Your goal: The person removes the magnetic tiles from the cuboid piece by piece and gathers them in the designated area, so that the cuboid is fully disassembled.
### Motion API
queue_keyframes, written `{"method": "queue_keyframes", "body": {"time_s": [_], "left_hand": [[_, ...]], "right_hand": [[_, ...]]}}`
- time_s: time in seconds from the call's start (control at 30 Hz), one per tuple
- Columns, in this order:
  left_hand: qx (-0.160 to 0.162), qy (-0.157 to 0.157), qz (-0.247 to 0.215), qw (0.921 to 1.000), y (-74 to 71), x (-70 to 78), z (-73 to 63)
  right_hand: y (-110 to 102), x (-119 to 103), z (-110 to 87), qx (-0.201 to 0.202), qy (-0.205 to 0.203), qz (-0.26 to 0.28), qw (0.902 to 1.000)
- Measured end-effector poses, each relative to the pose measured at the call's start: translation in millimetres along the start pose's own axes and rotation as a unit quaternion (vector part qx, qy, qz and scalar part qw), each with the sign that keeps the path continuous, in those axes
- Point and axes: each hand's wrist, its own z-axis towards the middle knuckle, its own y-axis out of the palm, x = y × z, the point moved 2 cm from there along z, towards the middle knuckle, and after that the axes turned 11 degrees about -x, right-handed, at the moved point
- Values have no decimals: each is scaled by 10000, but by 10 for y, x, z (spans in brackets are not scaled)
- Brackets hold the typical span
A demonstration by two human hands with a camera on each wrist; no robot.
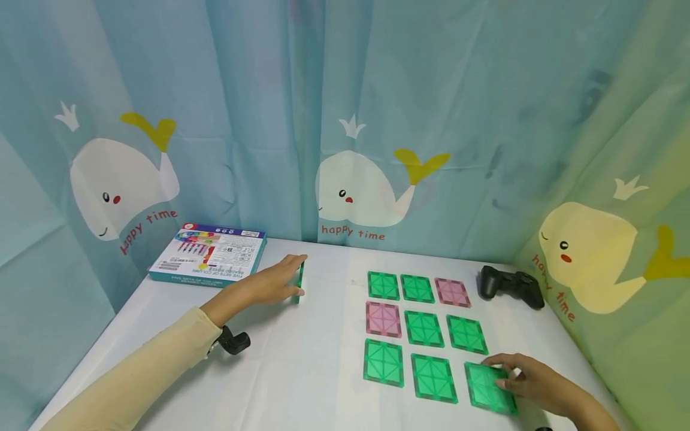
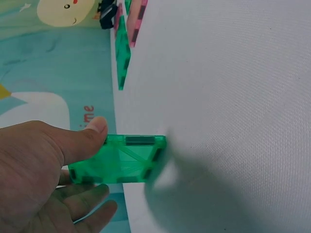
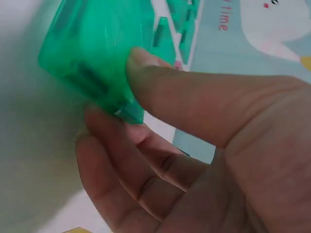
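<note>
My left hand pinches a green translucent square tile over the left-middle of the white table. In the head view that tile shows nearly edge-on. The left wrist view shows the thumb on one face of the tile and fingers behind it. At the lower right, my right hand pinches the edge of another green tile, thumb on top and fingers beneath, as the right wrist view shows on the tile. This tile is at the near right corner of three rows of green and pink tiles.
Beside the right hand's tile lies a green tile; pink tiles sit among the greens. A black game controller lies at the back right. A flat box is at the back left. Whale-printed curtains surround the table.
</note>
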Motion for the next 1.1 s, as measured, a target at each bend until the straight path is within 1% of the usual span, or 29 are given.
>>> {"method": "queue_keyframes", "body": {"time_s": [0.1,0.13,0.2,0.27,0.37,0.43,0.5,0.6,0.7,0.77,0.9,1.0,1.1], "left_hand": [[8,-3,31,10000,-4,-2,-1],[12,-9,45,10000,-5,-2,-1],[24,3,112,9999,-9,-4,0],[18,-20,175,9998,-13,-6,0],[16,-12,228,9997,-17,-17,2],[20,-17,241,9997,-19,-25,2],[37,-1,224,9997,-21,-30,0],[59,33,245,9997,-20,-36,-3],[47,19,256,9997,-16,-41,-4],[32,15,260,9997,-9,-43,4],[-11,-15,249,9997,4,-37,23],[11,-13,264,9996,0,-35,24],[39,-7,245,9997,-2,-33,18]], "right_hand": [[56,-40,48,495,572,-401,9963],[75,-77,60,707,786,-474,9933],[93,-127,93,897,1105,-754,9869],[105,-175,123,905,1355,-869,9828],[110,-242,147,813,1779,-969,9759],[103,-297,158,758,1915,-1094,9724],[83,-375,174,747,1841,-1237,9722],[41,-541,221,782,1522,-1340,9761],[10,-761,305,873,1118,-1412,9798],[4,-924,401,924,979,-1480,9798],[30,-1255,665,888,593,-1514,9827],[42,-1494,918,723,313,-1416,9868],[41,-1693,1217,562,58,-1389,9887]]}}
